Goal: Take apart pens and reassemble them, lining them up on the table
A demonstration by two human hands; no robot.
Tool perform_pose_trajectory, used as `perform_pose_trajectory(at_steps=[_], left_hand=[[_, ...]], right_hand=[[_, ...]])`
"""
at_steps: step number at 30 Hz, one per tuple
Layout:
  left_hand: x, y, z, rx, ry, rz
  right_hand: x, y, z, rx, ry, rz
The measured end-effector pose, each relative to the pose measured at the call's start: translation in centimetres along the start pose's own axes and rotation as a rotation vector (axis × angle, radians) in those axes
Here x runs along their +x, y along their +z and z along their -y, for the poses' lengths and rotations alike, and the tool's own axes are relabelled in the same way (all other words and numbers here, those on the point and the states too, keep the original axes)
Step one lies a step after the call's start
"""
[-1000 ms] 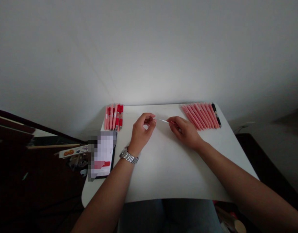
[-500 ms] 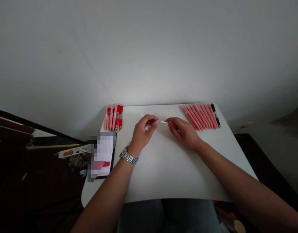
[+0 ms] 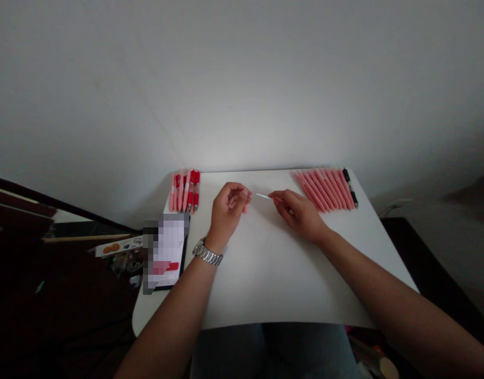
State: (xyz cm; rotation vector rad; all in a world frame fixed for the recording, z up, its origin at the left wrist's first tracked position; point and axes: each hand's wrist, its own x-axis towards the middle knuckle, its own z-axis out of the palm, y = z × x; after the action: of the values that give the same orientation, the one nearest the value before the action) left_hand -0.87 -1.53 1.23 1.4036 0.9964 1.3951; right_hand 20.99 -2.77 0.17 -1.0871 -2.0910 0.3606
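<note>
My right hand [image 3: 295, 210] pinches a thin white pen refill [image 3: 262, 196], whose narrow end points left into the gap between the hands. A trace of pink shows at these fingertips; the rest is hidden by the fingers. My left hand [image 3: 228, 208], above a steel watch [image 3: 208, 252], is closed around a small pink piece [image 3: 245, 209] that peeks out below the thumb. Most of that piece is covered. The two hands are apart over the white table [image 3: 273, 273].
Several pink and red pens [image 3: 184, 190] lie at the back left. A row of pink pens [image 3: 324, 189] with a black pen [image 3: 350, 188] beside it lies at the back right. A tablet [image 3: 173, 252], partly pixelated, rests along the left edge. The wall [image 3: 242, 105] borders the table's far edge.
My left hand has drawn left and slightly up, away from the white tip, and the pink piece now shows under its fingers. The right hand has barely moved.
</note>
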Motion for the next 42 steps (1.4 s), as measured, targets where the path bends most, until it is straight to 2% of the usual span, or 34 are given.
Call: perform_pose_trajectory(at_steps=[13, 20, 30, 36, 42], left_hand=[[0.1, -0.2, 0.2, -0.037, 0.007, -0.035], [0.4, -0.6, 0.4, 0.067, 0.025, -0.075], [0.4, -0.9, 1.0, 0.171, 0.034, -0.058], [0.5, -1.3, 1.3, 0.335, 0.069, -0.101], [0.5, -1.5, 1.3, 0.370, 0.045, -0.076]], right_hand=[[-0.1, 0.1, -0.3, 0.007, 0.025, 0.007], [-0.2, 0.0, -0.2, 0.013, 0.026, 0.011], [-0.1, 0.0, -0.1, 0.023, 0.034, 0.001], [0.0, 0.0, -0.1, 0.010, 0.030, 0.008], [0.0, 0.0, -0.1, 0.009, 0.022, -0.001]])
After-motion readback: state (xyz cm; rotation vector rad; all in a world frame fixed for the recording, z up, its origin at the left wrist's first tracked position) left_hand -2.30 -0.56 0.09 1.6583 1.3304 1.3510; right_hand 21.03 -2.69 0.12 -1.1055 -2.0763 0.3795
